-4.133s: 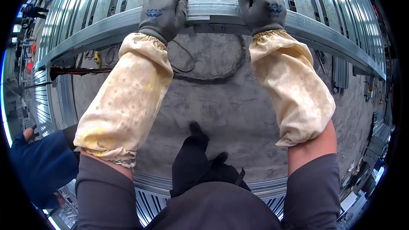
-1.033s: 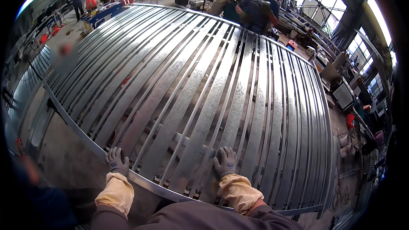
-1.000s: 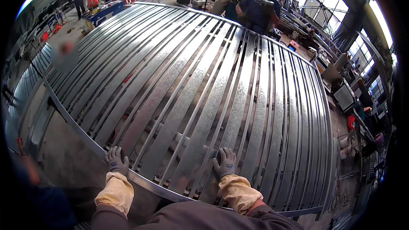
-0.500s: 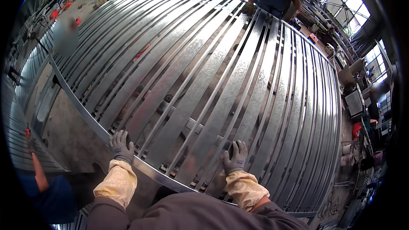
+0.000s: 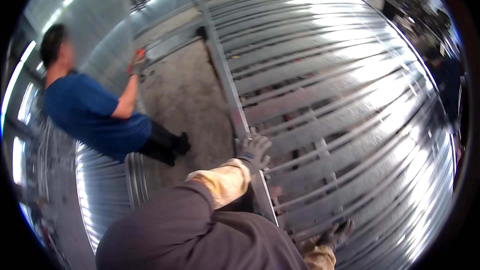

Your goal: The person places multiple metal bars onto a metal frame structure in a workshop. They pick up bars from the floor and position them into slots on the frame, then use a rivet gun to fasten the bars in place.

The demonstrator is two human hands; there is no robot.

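Observation:
A large frame of shiny metal slats (image 5: 350, 115) fills the right half of the view. My left hand (image 5: 256, 151), in a grey glove under a pale cuff, rests with spread fingers on the frame's side rail (image 5: 227, 77) and the nearby slat ends. Nearer to me, my right hand (image 5: 337, 234), also gloved, lies on the slats with its fingers stretched out. It is slightly blurred, and I make out nothing held in either hand.
To the left stands a person in a blue shirt (image 5: 92, 112), a red object (image 5: 140, 53) at their hand. Corrugated metal sheets (image 5: 102, 180) lie behind that person. Concrete floor (image 5: 175, 90) shows between us. Another person (image 5: 445, 82) is at the frame's far right edge.
My view has swung left, bringing the blue-shirted person fully into sight. Both hands stay on the slatted frame; they now appear farther right in the picture.

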